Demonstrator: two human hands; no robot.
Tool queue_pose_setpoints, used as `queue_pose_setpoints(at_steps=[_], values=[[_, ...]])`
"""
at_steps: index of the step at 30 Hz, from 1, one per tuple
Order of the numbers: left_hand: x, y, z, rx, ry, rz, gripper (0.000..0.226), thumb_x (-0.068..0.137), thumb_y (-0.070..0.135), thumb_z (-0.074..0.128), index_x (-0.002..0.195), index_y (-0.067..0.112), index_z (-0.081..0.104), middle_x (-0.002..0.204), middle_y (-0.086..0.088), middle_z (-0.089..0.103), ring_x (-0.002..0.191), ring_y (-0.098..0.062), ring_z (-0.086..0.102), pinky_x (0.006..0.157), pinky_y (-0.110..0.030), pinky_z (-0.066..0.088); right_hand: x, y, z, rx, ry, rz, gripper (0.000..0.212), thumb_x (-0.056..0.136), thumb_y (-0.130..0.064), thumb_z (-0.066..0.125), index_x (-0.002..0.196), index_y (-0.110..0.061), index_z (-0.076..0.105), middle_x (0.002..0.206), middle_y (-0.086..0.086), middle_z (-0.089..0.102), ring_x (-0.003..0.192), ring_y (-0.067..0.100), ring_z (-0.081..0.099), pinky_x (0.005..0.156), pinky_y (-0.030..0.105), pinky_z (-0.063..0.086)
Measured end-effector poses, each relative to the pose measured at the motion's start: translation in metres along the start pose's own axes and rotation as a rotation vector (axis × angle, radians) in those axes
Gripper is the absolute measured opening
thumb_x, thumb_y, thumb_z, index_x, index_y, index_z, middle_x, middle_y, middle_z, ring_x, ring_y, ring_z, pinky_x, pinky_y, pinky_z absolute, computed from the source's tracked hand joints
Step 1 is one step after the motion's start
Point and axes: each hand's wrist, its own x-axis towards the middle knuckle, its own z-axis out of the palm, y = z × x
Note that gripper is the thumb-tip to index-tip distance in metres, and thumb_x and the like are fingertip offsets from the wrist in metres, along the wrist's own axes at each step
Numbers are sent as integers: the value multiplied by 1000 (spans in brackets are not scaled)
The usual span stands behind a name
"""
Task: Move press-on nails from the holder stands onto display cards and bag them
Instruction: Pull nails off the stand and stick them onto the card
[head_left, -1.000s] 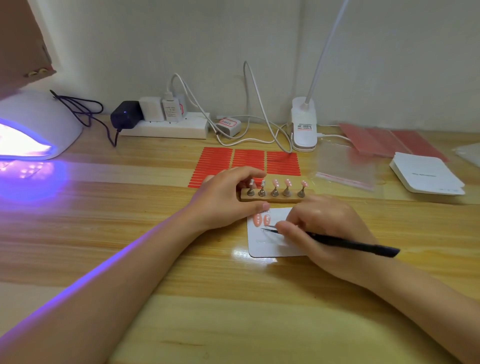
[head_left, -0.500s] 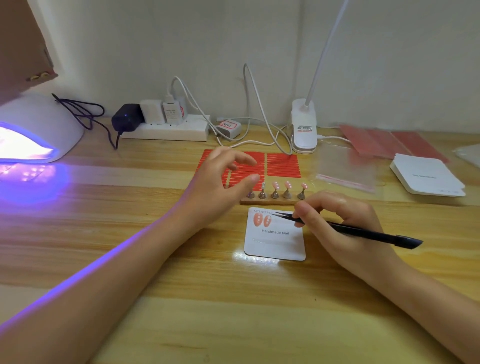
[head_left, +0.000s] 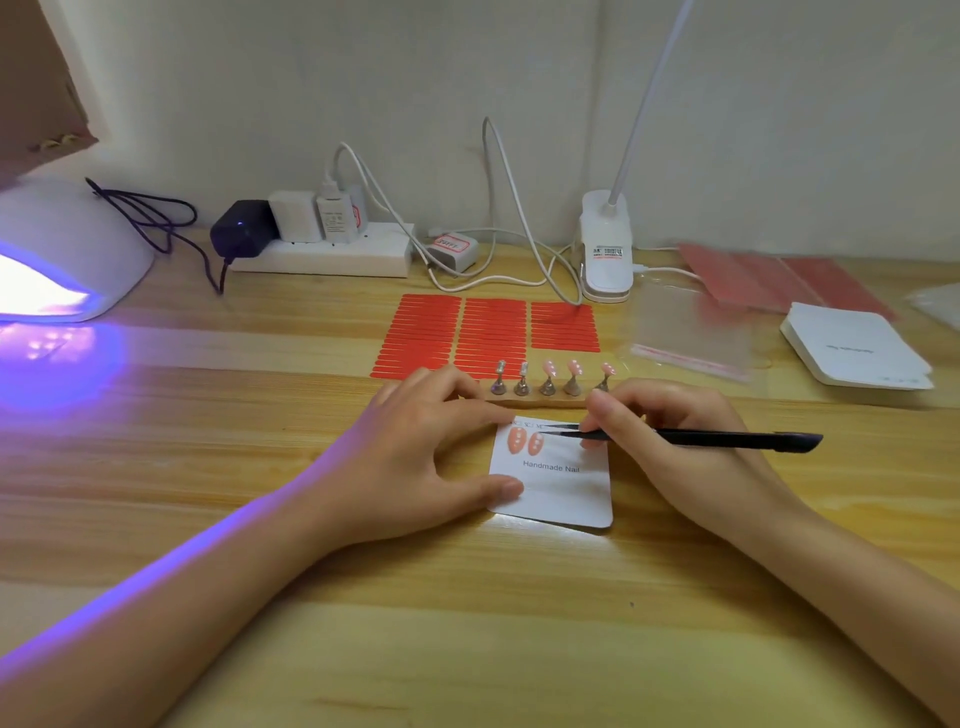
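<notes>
A white display card (head_left: 561, 491) printed "Handmade Nail" lies on the wooden table with two pink nails (head_left: 524, 441) stuck at its top left. My left hand (head_left: 415, 462) rests on the card's left edge, thumb and forefinger touching it. My right hand (head_left: 670, 441) grips black tweezers (head_left: 691, 439) whose tips point at the card's top, right of the two nails. Behind the card stands a wooden holder (head_left: 540, 400) with several metal stands: the two left ones are bare, three on the right carry pink nails (head_left: 574, 368).
Red adhesive strip sheets (head_left: 488, 332) lie behind the holder. Clear bags (head_left: 691, 332) and a stack of white cards (head_left: 852, 351) sit at the right. A lit UV lamp (head_left: 62, 260) glows at far left; a power strip (head_left: 332, 249), cables and a clip lamp (head_left: 605, 249) line the wall.
My left hand came off the holder, lifted, then dropped onto the card's left edge. My right hand raised the tweezers from the card's middle to its top edge.
</notes>
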Motion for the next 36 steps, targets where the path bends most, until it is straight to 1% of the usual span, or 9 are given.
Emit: queue_pose_setpoints(at_steps=[3,6,9,12,16,20,23,26,36], values=[[-1,-1,1,-3,-8,6,69,62,73,43,121,40,57,104,29,39,99,6,34,91,-19,25,2,-1,-1,58,-15,70,35,71,-55,50,62,-27,68,65,-11,67,63,-3,59,59,7,41],[0,-3,1,-12,-24,11,66,62,74,45,120,44,55,104,29,40,96,10,33,91,-10,21,4,-2,-1,111,-26,91,30,74,-46,52,61,-23,67,56,-19,63,56,-10,56,56,2,38],[0,-4,1,-20,-35,4,60,64,69,54,119,47,54,104,29,40,103,10,33,91,-5,17,4,-3,-2,136,-51,128,31,74,-44,52,61,-21,67,52,-16,63,52,-10,54,52,1,36],[0,-4,0,-12,-49,8,58,64,71,52,118,51,51,105,29,39,100,10,32,91,-3,16,5,-3,-3,154,-56,158,31,74,-46,52,55,-26,66,54,-13,64,51,-9,52,53,3,38],[1,-4,0,-9,-73,6,52,62,76,47,112,61,41,105,30,38,102,9,32,89,-5,17,6,-3,-3,171,-78,159,33,74,-47,52,50,-29,65,58,-7,68,56,-2,55,58,4,41],[1,-4,0,-14,-78,7,50,62,77,40,110,63,39,106,28,39,104,9,32,91,-6,18,5,-4,-2,190,-90,160,31,74,-45,54,49,-30,65,62,-6,70,60,-6,60,58,2,40],[1,-3,1,-22,-70,11,52,62,76,40,111,61,41,105,27,40,102,8,33,90,-11,21,5,-3,-2,208,-74,162,30,73,-47,54,55,-26,67,61,-7,70,59,-5,60,59,3,41],[1,-2,0,-19,-66,13,53,62,76,41,112,59,42,106,27,41,99,5,34,91,-19,24,5,-1,-3,190,-51,168,31,71,-52,52,54,-31,68,58,-9,68,60,0,59,62,4,44],[3,-2,0,-7,-110,8,47,63,74,49,107,64,37,108,30,38,103,7,31,91,-17,18,6,0,0,191,-66,170,29,76,-45,57,57,-26,67,63,-7,70,61,-4,62,61,4,43]])
